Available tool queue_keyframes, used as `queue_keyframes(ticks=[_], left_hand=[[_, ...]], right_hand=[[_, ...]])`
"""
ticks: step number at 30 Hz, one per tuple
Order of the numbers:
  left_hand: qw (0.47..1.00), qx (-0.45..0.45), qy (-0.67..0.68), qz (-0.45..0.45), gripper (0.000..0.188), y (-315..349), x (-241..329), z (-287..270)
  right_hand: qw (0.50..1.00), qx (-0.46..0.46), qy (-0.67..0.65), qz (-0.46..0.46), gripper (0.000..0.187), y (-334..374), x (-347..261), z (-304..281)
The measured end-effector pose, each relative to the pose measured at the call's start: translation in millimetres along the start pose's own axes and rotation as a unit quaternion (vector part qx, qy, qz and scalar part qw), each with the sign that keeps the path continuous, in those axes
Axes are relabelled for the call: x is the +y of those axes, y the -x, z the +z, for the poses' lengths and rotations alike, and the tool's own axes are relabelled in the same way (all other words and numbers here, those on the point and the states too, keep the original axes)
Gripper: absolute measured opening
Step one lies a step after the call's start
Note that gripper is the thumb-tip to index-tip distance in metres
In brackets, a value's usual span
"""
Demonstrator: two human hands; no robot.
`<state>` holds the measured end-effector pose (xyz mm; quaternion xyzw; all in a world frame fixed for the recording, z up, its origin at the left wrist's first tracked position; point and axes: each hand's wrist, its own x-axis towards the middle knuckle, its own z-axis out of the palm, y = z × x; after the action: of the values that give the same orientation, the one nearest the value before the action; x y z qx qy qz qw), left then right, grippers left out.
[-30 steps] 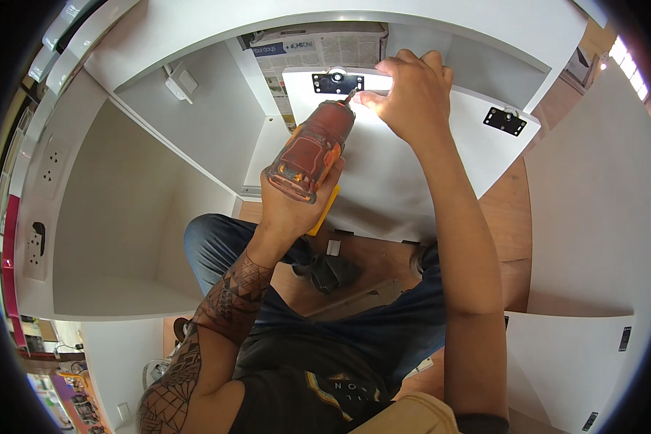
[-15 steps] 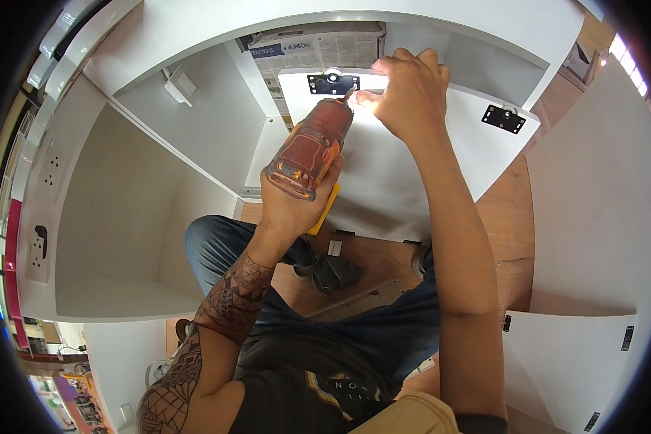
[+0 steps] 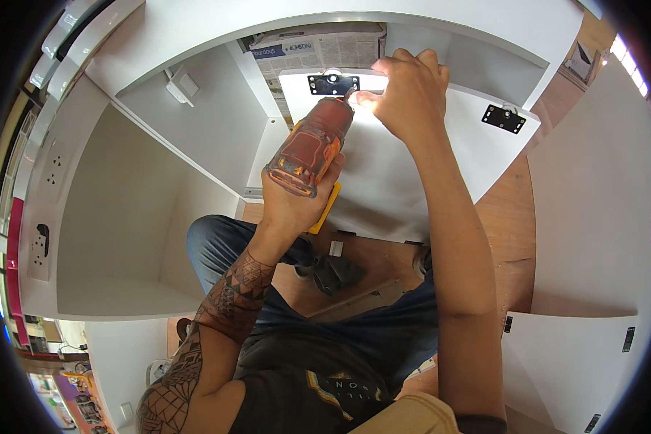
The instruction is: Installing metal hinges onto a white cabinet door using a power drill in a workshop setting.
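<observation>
My left hand is closed round the handle of a worn red and grey power drill. The drill's bit meets the right end of a black mounting plate near the top edge of a white panel. My right hand grips that edge just right of the plate, thumb on the near face beside the bit and fingers over the top. Whether a screw sits at the bit's tip is too small to tell. Farther right on the panel is a second black plate.
White cabinet compartments stand to the left, with a socket strip on their side. Newspaper covers part of the compartment behind the panel. Another white panel with black fittings lies at lower right. My legs are bent on the wooden floor.
Both hands, the drill and the panel keep practically the same positions. Only a very slight shift of the whole view shows.
</observation>
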<state>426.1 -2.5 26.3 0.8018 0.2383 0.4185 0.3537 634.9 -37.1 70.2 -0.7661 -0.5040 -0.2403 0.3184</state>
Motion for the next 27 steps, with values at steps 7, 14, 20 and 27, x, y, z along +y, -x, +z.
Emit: queue_keyframes(ticks=[7, 14, 20, 27], left_hand=[[1.000, 0.005, -0.019, 0.004, 0.039, 0.6, -1.3, -0.7], [1.000, 0.005, -0.015, 0.004, 0.040, 1.2, -2.6, -0.9], [1.000, 0.006, 0.007, -0.010, 0.039, 3.7, -1.9, -0.9], [1.000, 0.011, -0.006, -0.001, 0.039, 4.1, -5.6, 0.0]], right_hand=[[1.000, -0.002, 0.002, 0.005, 0.048, -0.2, -0.9, -0.5], [1.000, 0.002, 0.003, 0.002, 0.049, -0.1, 0.1, 0.9], [1.000, -0.006, 0.002, 0.005, 0.047, -0.3, -0.8, -0.8], [1.000, -0.008, 0.000, 0.008, 0.046, -0.7, -0.8, -1.1]])
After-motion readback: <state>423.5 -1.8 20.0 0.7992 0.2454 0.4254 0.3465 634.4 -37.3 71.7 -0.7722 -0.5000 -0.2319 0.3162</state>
